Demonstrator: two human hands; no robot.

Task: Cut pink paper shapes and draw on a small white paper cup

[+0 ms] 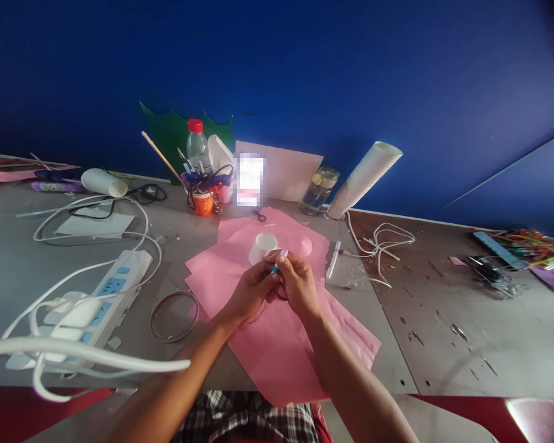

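Observation:
Both my hands meet over the pink paper sheets at the middle of the table. My left hand and my right hand are closed in a pinch on a small white and blue stick-like thing, perhaps a glue stick or pen. A white paper cup lies tipped on the pink paper just beyond my fingers, not touching them. A pink paper cone shape lies to its right.
A white power strip with white cables sits at left, a wire ring beside the paper. At the back stand a pot of tools, a water bottle, a glass jar and a stack of paper cups. A white pen lies at right.

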